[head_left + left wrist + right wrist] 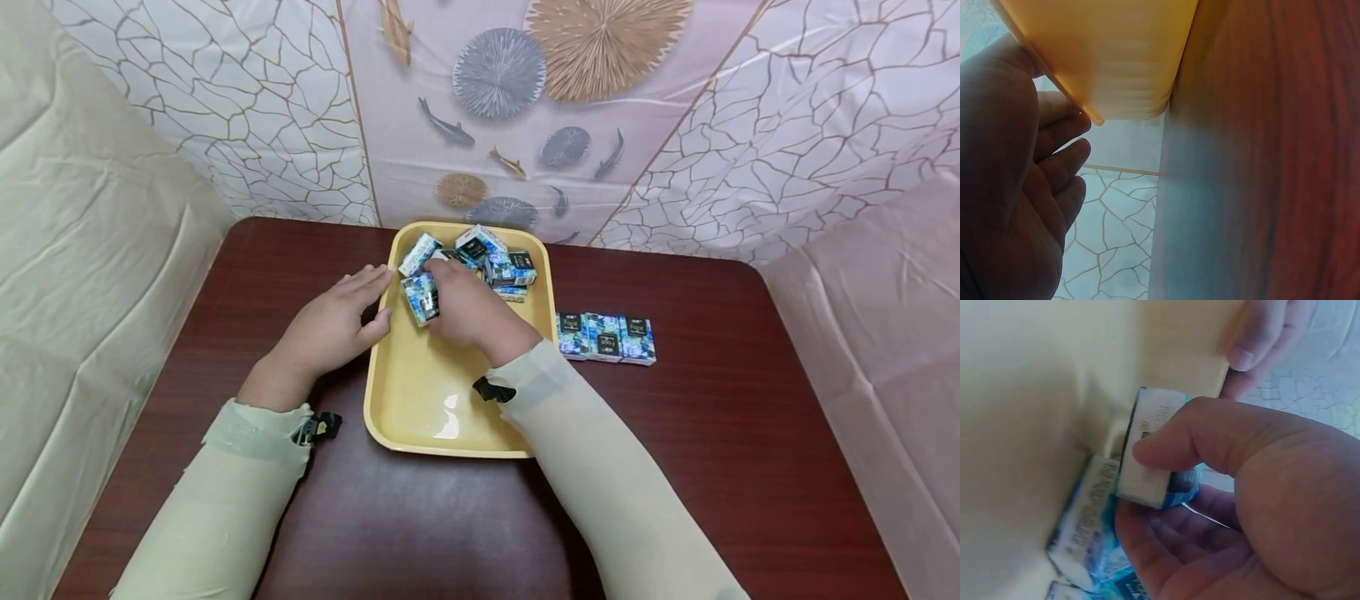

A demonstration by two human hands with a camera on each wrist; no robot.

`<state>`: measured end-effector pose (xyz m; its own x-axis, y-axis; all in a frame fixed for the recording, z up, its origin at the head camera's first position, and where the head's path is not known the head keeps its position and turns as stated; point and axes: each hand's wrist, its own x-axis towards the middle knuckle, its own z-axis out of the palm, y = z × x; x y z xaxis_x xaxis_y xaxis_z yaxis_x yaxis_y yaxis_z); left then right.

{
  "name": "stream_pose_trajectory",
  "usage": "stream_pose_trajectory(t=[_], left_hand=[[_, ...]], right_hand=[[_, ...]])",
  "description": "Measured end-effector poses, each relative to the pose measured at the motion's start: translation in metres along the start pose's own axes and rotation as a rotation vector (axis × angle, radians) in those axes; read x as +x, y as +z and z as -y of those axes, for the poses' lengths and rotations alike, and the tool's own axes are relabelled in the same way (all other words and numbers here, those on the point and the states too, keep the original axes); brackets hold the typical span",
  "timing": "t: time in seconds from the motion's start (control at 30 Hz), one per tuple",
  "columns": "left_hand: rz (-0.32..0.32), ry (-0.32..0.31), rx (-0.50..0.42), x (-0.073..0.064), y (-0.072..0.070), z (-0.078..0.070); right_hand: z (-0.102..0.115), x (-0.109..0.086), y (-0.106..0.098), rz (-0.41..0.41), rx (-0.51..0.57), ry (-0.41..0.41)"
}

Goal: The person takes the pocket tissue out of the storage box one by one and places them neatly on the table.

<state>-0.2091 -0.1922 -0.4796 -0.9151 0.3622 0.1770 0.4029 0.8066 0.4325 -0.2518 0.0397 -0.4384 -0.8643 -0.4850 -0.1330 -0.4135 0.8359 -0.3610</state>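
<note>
A yellow tray (pixel 450 375) on the table has several small blue floral boxes (pixel 480 243) gathered at its far end. My right hand (pixel 468 308) reaches into it and pinches one small box (pixel 1150 419), thumb on the white printed side and fingers beneath. Another small box (pixel 1085 519) lies close beside the held one in the right wrist view. My left hand (pixel 337 325) rests against the tray's left rim, its fingers extended and holding no box. In the left wrist view, that hand's fingers (pixel 1063 162) hang loosely beside the rim.
Right of the tray, 3 matching boxes (pixel 606 337) lie side by side in a row, close to its right edge. The dark red-brown table (pixel 697 467) extends around the tray. Patterned sheeting (pixel 285 108) rises behind the table, with plain cloth at both sides.
</note>
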Motion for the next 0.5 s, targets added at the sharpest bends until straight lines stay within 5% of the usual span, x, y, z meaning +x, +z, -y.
stream_pose_trajectory(t=[0.5], left_hand=[[-0.006, 0.005, -0.004, 0.0, -0.001, -0.001]], right_hand=[[0.014, -0.021, -0.025, 0.003, 0.007, -0.046]])
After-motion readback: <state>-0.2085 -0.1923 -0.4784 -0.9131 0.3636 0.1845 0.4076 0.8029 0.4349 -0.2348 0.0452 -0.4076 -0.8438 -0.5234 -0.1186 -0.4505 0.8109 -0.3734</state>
